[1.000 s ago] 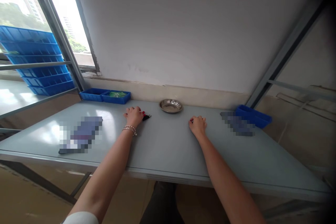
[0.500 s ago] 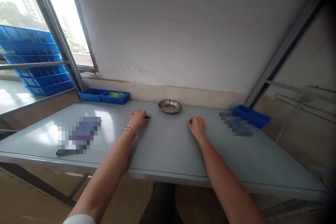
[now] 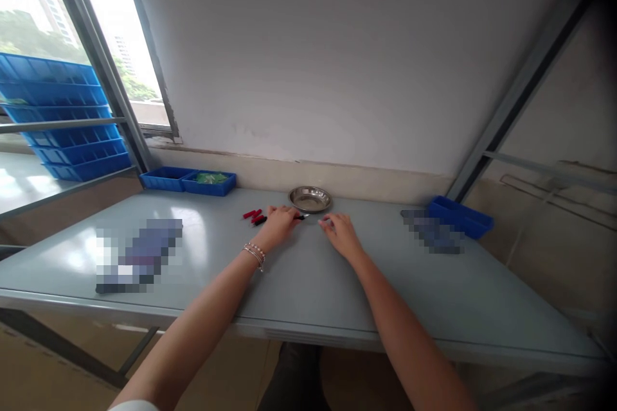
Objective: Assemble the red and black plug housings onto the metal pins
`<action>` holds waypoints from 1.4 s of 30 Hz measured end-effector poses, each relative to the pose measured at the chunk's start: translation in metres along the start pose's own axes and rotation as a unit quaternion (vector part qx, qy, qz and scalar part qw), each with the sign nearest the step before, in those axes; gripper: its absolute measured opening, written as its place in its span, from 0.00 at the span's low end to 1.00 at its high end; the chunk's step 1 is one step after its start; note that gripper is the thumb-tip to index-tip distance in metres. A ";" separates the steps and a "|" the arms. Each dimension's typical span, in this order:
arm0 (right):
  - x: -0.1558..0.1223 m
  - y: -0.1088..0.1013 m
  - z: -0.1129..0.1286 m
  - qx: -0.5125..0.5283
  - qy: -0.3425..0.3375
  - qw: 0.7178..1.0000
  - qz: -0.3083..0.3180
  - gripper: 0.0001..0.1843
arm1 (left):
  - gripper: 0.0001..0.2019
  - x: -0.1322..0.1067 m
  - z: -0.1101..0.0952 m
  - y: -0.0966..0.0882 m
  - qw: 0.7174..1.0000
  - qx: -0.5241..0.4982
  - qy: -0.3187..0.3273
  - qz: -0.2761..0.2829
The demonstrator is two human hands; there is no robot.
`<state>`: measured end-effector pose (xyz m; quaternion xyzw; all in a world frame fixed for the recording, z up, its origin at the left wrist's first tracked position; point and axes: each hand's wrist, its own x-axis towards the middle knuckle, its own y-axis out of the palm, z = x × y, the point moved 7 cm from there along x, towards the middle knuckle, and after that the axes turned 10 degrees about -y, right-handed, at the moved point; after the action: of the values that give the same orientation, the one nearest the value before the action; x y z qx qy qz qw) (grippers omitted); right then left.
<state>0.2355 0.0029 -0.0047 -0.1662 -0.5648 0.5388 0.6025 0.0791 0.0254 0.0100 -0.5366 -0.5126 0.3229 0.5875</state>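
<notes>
My left hand [image 3: 280, 228], with a beaded bracelet at the wrist, is closed over the tabletop left of centre. From its fingertips sticks a small black piece with a shiny metal tip [image 3: 302, 217], pointing right. Beside that hand, on its left, lie several slim red pieces [image 3: 250, 214] and a black piece [image 3: 259, 221] with thin metal ends. Facing the tip is my right hand [image 3: 341, 235], its thumb and bent fingers apart; nothing clear shows between them. A round steel dish [image 3: 311, 208] stands just behind both hands.
Blue bins [image 3: 209, 187] stand at the back left, one holding green packets. Another blue bin [image 3: 460, 218] is at the right, beside a blurred-out item [image 3: 431, 231]. A second blurred item [image 3: 142, 253] lies at the left. Blue crates [image 3: 77, 128] are stacked by the window.
My left hand has moved right with the black piece, uncovering the red and black pieces. My right hand has come left, and its fingers have spread.
</notes>
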 end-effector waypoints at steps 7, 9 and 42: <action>-0.001 0.015 0.010 0.179 0.009 0.984 0.023 0.21 | 0.10 -0.013 -0.035 -0.007 0.987 -0.085 0.128 -0.051; -0.001 0.013 0.009 0.199 0.017 0.980 -0.001 0.21 | 0.09 -0.015 -0.037 -0.009 0.986 -0.083 0.135 -0.056; 0.027 -0.018 -0.002 0.357 0.011 0.932 -0.061 0.28 | 0.16 -0.003 -0.030 -0.025 0.968 -0.231 0.099 -0.024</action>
<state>0.2394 0.0196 0.0227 0.0885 -0.3377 0.6655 0.6597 0.1023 0.0079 0.0358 -0.6749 -0.5251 0.1268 0.5027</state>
